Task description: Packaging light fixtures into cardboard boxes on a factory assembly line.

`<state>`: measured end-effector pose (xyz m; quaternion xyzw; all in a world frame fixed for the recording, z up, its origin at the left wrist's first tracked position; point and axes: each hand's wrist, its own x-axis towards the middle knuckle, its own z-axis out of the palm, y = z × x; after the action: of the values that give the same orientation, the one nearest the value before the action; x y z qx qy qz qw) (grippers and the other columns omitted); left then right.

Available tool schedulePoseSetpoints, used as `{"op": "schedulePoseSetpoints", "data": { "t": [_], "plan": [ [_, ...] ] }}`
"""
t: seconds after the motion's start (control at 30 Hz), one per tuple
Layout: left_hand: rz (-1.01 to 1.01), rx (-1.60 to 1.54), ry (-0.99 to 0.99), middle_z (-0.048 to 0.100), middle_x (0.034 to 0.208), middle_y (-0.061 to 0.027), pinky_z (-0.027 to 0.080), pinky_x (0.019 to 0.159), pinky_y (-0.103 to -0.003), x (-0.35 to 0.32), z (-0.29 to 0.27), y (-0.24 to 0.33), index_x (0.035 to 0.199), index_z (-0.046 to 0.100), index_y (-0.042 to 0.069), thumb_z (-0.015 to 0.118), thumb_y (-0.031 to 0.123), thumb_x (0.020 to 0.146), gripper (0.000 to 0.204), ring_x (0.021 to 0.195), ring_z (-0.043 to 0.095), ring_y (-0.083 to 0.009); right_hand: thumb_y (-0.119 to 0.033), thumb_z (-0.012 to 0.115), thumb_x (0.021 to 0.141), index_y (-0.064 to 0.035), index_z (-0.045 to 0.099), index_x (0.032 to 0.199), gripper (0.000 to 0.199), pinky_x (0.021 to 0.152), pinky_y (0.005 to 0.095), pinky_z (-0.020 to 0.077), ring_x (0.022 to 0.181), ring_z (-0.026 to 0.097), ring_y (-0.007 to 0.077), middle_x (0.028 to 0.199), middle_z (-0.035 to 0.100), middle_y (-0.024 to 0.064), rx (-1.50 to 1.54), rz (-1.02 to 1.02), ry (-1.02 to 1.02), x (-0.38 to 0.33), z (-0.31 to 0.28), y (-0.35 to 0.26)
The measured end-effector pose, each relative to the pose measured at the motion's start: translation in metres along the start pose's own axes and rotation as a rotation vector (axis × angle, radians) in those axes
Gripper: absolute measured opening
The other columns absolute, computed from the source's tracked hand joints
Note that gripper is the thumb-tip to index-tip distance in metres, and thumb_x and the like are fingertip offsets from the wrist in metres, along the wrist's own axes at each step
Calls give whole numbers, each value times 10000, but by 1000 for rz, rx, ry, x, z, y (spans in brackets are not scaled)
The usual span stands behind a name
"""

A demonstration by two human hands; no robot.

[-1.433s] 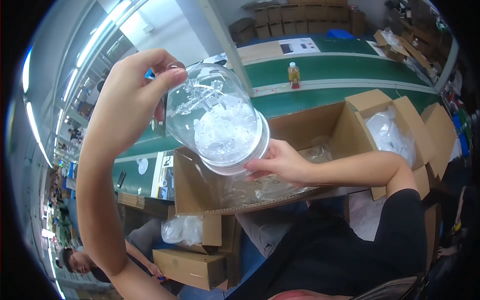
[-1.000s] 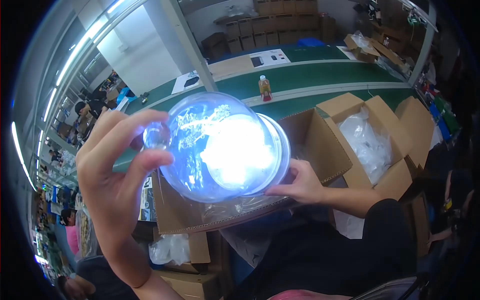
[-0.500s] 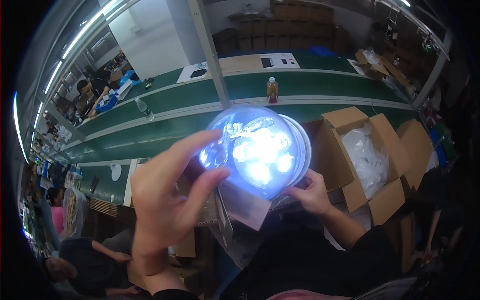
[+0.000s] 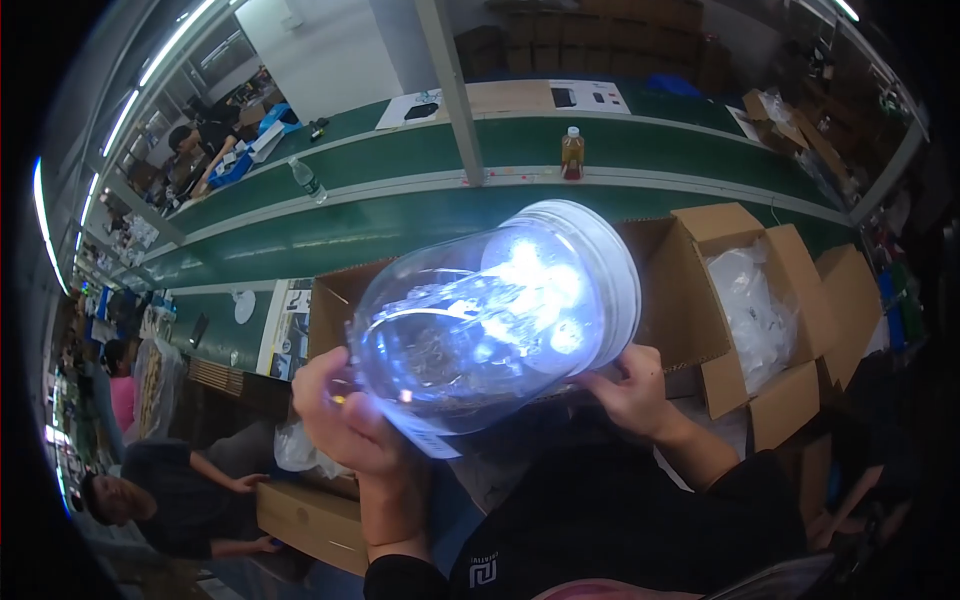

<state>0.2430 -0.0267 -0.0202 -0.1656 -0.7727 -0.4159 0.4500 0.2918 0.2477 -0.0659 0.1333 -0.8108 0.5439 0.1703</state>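
Observation:
A clear glass jar [image 4: 415, 350] with a white base or lid [image 4: 615, 285] is held up in front of me, tilted on its side. Bright white lights glow inside it, and glare hides most of its contents. My right hand [image 4: 635, 395] grips the jar near the white end, thumb underneath. At the rounded end, my left hand [image 4: 350, 415] is closed on the glass, some fingertips hidden behind it. A small white paper tag [image 4: 428, 440] hangs below the jar, near my left hand.
Behind the jar stands an open carton [image 4: 685, 300]. To its right, another open carton [image 4: 815, 330] holds clear plastic bags [image 4: 750, 315]. Beyond run green conveyor belts [image 4: 390, 225] with a drink bottle [image 4: 572, 155] and a water bottle [image 4: 307, 180]. A co-worker holds a carton [image 4: 315, 520] at lower left.
The jar has swung from nearly end-on to side-on, its white end now at the upper right. My left hand has moved down and closed on the rounded end. The co-worker's carton shows more fully.

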Motion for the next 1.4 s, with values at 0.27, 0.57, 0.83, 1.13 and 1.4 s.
{"op": "schedulePoseSetpoints", "data": {
  "t": [0.27, 0.57, 0.83, 1.13, 1.4],
  "plan": [
    [-120, -41, 243, 536, 1066, -74, 454, 829, -274, -3, 5, -41, 1156, 541, -22, 428, 439, 1085, 480, 930, 534, -158, -93, 762, 726, 21, 706, 1155, 448, 823, 377, 601, 1054, 669, 306, 1248, 657, 191, -155, -661, 239, 12, 35, -28],
    [-44, 29, 235, 541, 1045, -98, 475, 809, -335, -7, -7, -63, 1151, 523, -24, 390, 491, 1085, 536, 912, 556, -189, 11, 765, 707, 33, 657, 1218, 522, 880, 395, 586, 1064, 680, 365, 1235, 669, 215, -121, -582, 232, 16, 32, -21],
    [395, 314, -115, 657, 971, -114, 429, 751, -409, 48, 10, 6, 1109, 618, -1, 593, 351, 1015, 365, 850, 624, -314, 46, 764, 848, 35, 431, 1317, 576, 1007, 330, 496, 1164, 631, 226, 1242, 613, 140, 270, 79, 32, 3, -6, 22],
    [295, 174, -377, 621, 827, -109, 418, 639, -394, 91, 29, -2, 995, 607, 50, 718, 160, 909, 178, 663, 560, -290, -179, 790, 883, 5, 487, 1337, 576, 923, 386, 537, 1059, 692, 316, 1169, 697, 184, -16, 155, -431, 26, -34, 13],
    [449, 227, -642, 588, 797, -91, 438, 623, -377, 61, 43, -46, 965, 606, 46, 756, 128, 836, 214, 669, 556, -269, -558, 593, 964, -28, 694, 1024, 542, 795, 456, 551, 890, 708, 364, 942, 734, 186, -390, 125, -996, 102, -39, 24]
  ]
}}
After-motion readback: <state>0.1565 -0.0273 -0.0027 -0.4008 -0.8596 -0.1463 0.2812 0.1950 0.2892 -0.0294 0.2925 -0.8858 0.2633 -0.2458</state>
